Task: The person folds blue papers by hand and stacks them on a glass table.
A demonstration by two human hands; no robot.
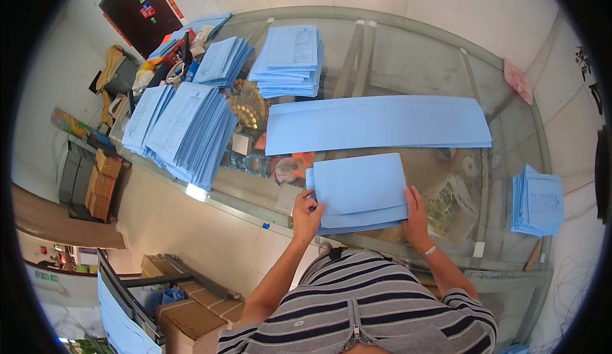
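A folded piece of blue paper or card, with several overlapping layers, lies near the front edge of the glass-topped table. At its left edge my left hand grips it, thumb and forefinger close together. My right hand holds the right edge with fingers laid along the side; its thumb is partly hidden. Just beyond lies a long blue strip, folded lengthwise, with more than one layer showing at its lower edge.
Printed blue folders stand in piles at the left, the back and the far right. Under the glass lies a clear plastic bag. Cardboard boxes sit on the floor at lower left. A dark door is at upper left.
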